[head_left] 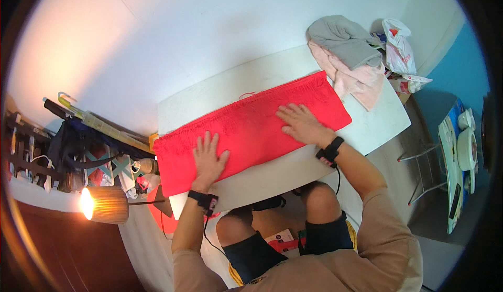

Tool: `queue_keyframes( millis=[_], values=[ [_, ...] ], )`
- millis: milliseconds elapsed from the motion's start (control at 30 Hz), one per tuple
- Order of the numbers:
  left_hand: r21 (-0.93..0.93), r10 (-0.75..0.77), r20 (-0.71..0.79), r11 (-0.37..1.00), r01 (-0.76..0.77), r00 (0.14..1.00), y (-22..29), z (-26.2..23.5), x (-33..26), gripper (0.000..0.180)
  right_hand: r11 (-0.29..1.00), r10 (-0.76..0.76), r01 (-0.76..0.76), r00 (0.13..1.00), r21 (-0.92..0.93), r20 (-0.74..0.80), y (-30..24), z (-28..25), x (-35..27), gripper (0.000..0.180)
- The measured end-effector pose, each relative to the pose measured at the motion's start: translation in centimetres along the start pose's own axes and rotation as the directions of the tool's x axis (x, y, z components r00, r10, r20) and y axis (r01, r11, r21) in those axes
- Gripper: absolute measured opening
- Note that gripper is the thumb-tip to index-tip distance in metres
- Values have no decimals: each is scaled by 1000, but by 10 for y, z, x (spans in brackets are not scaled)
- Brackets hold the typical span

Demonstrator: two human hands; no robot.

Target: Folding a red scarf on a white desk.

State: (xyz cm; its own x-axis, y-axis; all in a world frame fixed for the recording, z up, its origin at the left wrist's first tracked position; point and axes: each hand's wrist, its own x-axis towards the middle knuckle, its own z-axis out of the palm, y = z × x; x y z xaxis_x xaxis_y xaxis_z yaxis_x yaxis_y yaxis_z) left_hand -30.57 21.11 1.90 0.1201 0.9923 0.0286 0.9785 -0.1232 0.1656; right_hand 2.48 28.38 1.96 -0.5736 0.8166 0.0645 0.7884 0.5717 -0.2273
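A long red fringed cloth, which looks like a scarf or shawl [251,135], lies folded into a wide strip across the white table [230,190]. Its fringe runs along the far edge. My left hand [207,161] rests flat on the cloth's left part, fingers spread and pointing away from me. Further right, my right hand [303,124] presses flat on the cloth, fingers spread and pointing up and left. Neither hand grips anything. Both wrists wear black straps with small devices and cables.
Grey [343,40] and pink [348,74] cloths are heaped at the table's far right, beside a white plastic bag [399,46]. A lit lamp [107,205] stands left, near umbrellas [99,124] and shelf clutter. At right is a small folding-leg table [449,171] holding a white appliance [466,148].
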Motion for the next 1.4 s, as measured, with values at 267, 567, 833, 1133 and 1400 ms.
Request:
queue_keyframes(
  millis=[267,567,833,1133,1400],
  values=[
    [100,-205,-62,973,210,977,-111,4,-13,59,945,297,-310,947,-103,-122,105,-11,-41,54],
    [169,-417,56,900,402,907,-98,-19,11,60,944,265,-277,960,-180,-90,99,-50,-16,46],
    [135,-242,4,962,239,970,-47,3,-14,64,969,200,-191,979,-159,46,84,-30,28,53],
    [129,-417,-28,900,417,909,-98,-3,-23,62,966,255,-255,967,-51,1,106,-25,16,65],
    [16,-60,-88,998,62,994,71,38,-8,67,985,-169,171,984,30,-63,-38,14,10,61]
  ],
)
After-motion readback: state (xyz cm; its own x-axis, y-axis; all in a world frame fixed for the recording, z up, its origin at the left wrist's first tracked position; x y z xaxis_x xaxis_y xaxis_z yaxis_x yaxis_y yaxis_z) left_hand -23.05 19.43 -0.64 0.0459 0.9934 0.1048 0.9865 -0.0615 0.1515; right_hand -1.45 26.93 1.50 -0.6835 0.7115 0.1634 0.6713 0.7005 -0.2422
